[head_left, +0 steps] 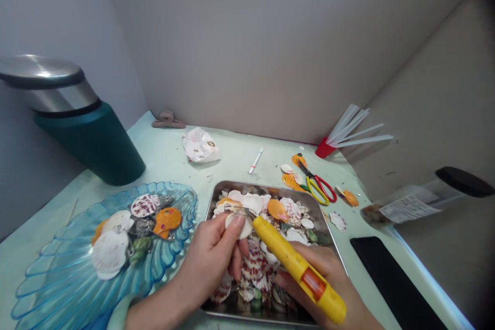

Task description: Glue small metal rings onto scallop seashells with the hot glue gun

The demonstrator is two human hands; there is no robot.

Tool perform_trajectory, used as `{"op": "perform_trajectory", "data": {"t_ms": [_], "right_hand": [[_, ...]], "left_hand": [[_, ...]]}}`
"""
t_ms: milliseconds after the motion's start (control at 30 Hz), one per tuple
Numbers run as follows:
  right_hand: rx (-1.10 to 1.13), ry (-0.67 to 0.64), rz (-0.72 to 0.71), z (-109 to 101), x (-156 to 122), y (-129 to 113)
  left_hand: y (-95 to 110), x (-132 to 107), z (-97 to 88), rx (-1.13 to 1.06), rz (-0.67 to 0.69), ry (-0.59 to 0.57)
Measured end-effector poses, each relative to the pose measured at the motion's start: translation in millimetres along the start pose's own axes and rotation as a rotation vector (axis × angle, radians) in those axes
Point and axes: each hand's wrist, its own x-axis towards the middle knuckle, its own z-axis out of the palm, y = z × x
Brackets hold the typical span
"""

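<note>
My left hand (218, 245) pinches a white seashell (238, 226) between thumb and fingers. My right hand (320, 273) is wrapped round a thick yellow-handled tool (286, 255) with an orange-red window in its side. The tool's thin dark metal tip points at the top edge of the held shell; whether it touches cannot be made out. Both hands are above a metal tray (335, 247) heaped with shells, among them a red-and-white striped shell (255, 263) and an orange shell (277, 210).
To the left, a blue scalloped dish (162, 252) holds several shells; a green bottle (93, 139) stands behind it. Beyond the tray are scissors (317, 185), a white pen-like stick (256, 161) and a crumpled packet (199, 144). A black phone-like slab (394, 278) and clear jar (410, 206) are right.
</note>
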Motion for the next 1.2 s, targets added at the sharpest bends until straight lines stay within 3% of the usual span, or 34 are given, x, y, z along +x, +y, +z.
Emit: {"op": "perform_trajectory", "data": {"t_ms": [567,867,1200], "right_hand": [[0.085,0.007,-0.138,1.6,2.2,0.1],[0.036,0.036,-0.116,-1.6,1.0,0.2],[0.015,-0.011,-0.071,-2.2,-3.6,0.8]], "left_hand": [[-3.4,-1.7,0.2,0.119,0.069,-0.049],[-1.5,-1.6,-0.2,0.175,0.085,-0.013],[-2.1,-1.6,0.7,0.403,0.226,0.042]]}}
